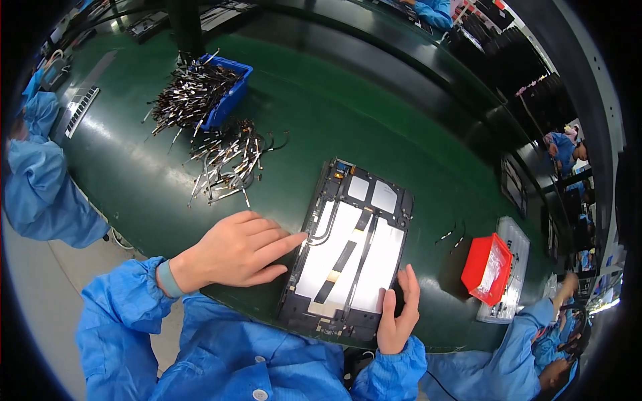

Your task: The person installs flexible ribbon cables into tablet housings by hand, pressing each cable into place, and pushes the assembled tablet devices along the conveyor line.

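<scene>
An opened tablet (pixel 348 250) lies on the green table in front of me, showing silver battery panels, a black ribbon cable (pixel 336 269) and circuit parts along its frame. My left hand (pixel 242 251) reaches from the left with its fingers stretched out. Its index fingertip touches the tablet's left edge, beside a thin curved black cable (pixel 326 231). At the lower right edge of the tablet rests my right hand (pixel 399 312), thumb and fingers apart, steadying the side without being wrapped round it.
A blue bin (pixel 231 100) overflows with thin cables, and a loose cable pile (pixel 231 164) lies before it. To the right stand a red tray (pixel 478 264) and a clear plastic box (pixel 518 267). Two small cables (pixel 451 236) lie nearby. Co-workers in blue sit at both sides.
</scene>
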`<state>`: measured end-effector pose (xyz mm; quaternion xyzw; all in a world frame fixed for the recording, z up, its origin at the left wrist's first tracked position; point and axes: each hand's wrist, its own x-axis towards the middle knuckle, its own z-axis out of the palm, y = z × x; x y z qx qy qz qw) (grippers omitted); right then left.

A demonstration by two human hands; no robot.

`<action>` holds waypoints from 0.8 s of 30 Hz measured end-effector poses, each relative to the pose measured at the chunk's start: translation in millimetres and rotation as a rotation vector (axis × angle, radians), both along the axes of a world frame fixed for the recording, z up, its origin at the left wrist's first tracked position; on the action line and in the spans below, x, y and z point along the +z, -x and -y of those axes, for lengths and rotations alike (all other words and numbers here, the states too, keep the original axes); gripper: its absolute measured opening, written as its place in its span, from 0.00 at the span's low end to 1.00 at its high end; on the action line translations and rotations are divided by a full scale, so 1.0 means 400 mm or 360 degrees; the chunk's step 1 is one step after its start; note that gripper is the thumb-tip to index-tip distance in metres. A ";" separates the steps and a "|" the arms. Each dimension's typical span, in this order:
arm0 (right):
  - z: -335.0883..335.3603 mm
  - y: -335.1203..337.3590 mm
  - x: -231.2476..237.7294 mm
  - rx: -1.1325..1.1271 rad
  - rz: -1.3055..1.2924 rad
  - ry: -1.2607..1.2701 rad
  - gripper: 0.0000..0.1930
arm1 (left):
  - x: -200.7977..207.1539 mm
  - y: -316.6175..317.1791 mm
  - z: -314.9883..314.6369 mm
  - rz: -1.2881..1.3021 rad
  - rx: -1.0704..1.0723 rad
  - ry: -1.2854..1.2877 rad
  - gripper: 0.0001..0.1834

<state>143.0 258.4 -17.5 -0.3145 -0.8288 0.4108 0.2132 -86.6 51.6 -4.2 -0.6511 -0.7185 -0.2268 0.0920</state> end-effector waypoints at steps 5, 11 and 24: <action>0.000 0.001 0.000 -0.0007 -0.0055 0.0011 0.26 | 0.001 0.003 -0.002 -0.0096 0.0020 0.0095 0.24; 0.028 -0.002 0.015 0.0004 -0.0275 0.0479 0.32 | -0.002 -0.052 -0.006 0.0217 0.0161 0.0013 0.27; -0.202 0.386 0.040 0.0163 -0.0931 0.1076 0.33 | -0.032 0.281 -0.148 -0.0313 0.0910 -0.0374 0.04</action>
